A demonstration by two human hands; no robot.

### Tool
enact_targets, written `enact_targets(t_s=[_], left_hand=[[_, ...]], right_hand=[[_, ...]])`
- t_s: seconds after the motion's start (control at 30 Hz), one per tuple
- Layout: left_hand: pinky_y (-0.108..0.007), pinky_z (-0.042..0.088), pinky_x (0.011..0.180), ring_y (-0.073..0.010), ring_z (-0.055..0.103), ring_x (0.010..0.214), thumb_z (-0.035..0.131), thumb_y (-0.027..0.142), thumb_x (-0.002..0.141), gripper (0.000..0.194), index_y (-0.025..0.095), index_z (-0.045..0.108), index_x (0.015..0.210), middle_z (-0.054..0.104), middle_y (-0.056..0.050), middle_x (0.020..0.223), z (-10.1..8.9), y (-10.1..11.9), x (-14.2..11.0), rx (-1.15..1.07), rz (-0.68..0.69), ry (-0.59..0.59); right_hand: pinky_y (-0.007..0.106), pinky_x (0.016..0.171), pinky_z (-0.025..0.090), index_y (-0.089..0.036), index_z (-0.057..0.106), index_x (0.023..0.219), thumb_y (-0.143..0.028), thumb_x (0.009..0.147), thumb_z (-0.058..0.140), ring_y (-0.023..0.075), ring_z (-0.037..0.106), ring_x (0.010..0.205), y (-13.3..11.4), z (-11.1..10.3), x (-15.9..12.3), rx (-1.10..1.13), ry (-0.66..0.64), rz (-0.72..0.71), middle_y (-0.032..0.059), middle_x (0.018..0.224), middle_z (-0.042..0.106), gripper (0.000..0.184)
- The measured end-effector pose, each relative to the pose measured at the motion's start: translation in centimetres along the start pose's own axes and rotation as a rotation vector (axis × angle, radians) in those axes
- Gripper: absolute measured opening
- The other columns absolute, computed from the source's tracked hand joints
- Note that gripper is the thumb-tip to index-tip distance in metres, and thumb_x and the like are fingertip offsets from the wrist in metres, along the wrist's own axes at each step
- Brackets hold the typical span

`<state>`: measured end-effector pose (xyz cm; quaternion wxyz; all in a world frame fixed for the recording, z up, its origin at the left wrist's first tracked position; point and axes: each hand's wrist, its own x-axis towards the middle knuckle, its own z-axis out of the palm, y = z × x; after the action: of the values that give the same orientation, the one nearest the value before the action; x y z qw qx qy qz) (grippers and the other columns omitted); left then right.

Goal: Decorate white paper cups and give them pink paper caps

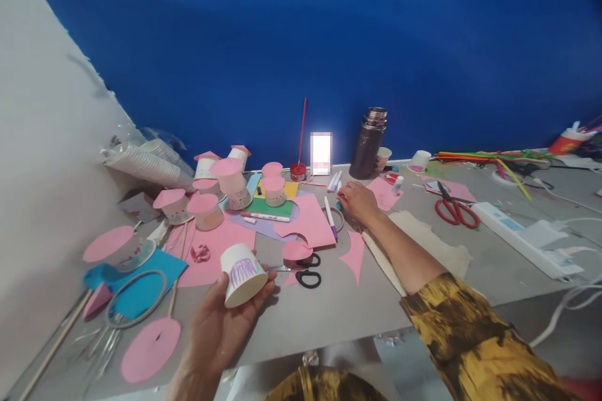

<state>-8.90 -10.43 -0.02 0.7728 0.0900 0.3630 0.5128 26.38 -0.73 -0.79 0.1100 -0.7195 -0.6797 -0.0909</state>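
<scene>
A white paper cup (242, 272) with purple scribbled strokes is tilted, its mouth toward me, in my left hand (230, 319), fingers wrapped round it. My right hand (357, 202) rests farther back on the table with its fingers bent and pressed together. Beside its fingertips shows a small teal piece; whether it is gripped I cannot make out. Near that hand lie white markers (335, 182), a purple-tipped marker (331, 219) and a tape roll (339, 219). Black-handled scissors (308, 270) lie just right of the cup, by a pink paper disc (297, 250).
Several pink-topped paper cups (207, 213) stand at the left, before stacked cups (145, 163). A dark thermos (369, 143) stands at the back. Red-handled scissors (457, 212) and a white power strip (522, 239) lie right. Pink paper sheets (310, 219) cover the middle.
</scene>
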Motion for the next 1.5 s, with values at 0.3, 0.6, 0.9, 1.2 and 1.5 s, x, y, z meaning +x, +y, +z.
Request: enact_targets(t_s=[0.3,0.6,0.9,1.2,1.5], left_hand=[[-0.047,0.062,0.083,-0.0404,0.074,0.103,0.064,0.031,0.090,0.071,0.007,0.041,0.153,0.075,-0.024,0.113,0.0,-0.6,0.2,0.060,-0.096,-0.217],[-0.041,0.061,0.072,-0.0347,0.075,0.091,0.068,0.032,0.088,0.071,0.015,0.044,0.153,0.076,-0.017,0.104,-0.3,-0.1,0.2,0.061,-0.103,-0.330],[-0.043,0.063,0.074,-0.0362,0.077,0.090,0.066,0.025,0.089,0.070,0.009,0.040,0.153,0.077,-0.021,0.102,-0.4,-0.2,0.1,0.089,-0.100,-0.217],[-0.046,0.063,0.077,-0.0343,0.077,0.091,0.056,0.024,0.094,0.060,0.005,0.042,0.149,0.076,-0.024,0.108,1.1,-0.6,0.3,0.102,-0.080,-0.158],[-0.043,0.061,0.076,-0.0359,0.075,0.095,0.065,0.038,0.091,0.059,0.010,0.054,0.142,0.076,-0.018,0.105,1.0,-1.8,1.3,0.029,-0.080,-0.418]], right_hand=[[0.036,0.083,0.042,-0.021,0.082,0.096,-0.005,0.089,0.057,0.0297,0.057,0.106,1.0,0.5,0.3,-0.026,-0.072,-0.153,0.0133,0.110,0.075,0.031],[0.042,0.093,0.046,-0.020,0.079,0.085,-0.015,0.091,0.061,0.0316,0.055,0.114,2.3,0.4,0.3,0.259,0.087,-0.098,0.0135,0.126,0.073,0.020],[0.033,0.067,0.058,-0.022,0.060,0.106,-0.061,0.095,0.053,0.0153,0.064,0.070,2.2,-2.5,1.1,1.185,0.593,0.184,0.0076,0.100,0.073,0.042],[0.019,0.050,0.053,-0.020,0.066,0.078,-0.051,0.066,0.091,0.0068,0.057,0.054,-2.5,-4.6,-0.8,1.879,0.261,0.199,-0.0035,0.070,0.065,0.042],[0.023,0.041,0.046,-0.018,0.074,0.091,-0.050,0.081,0.080,0.0114,0.058,0.048,-7.1,-6.7,-4.7,1.875,-0.043,0.063,0.0003,0.066,0.067,0.034]])
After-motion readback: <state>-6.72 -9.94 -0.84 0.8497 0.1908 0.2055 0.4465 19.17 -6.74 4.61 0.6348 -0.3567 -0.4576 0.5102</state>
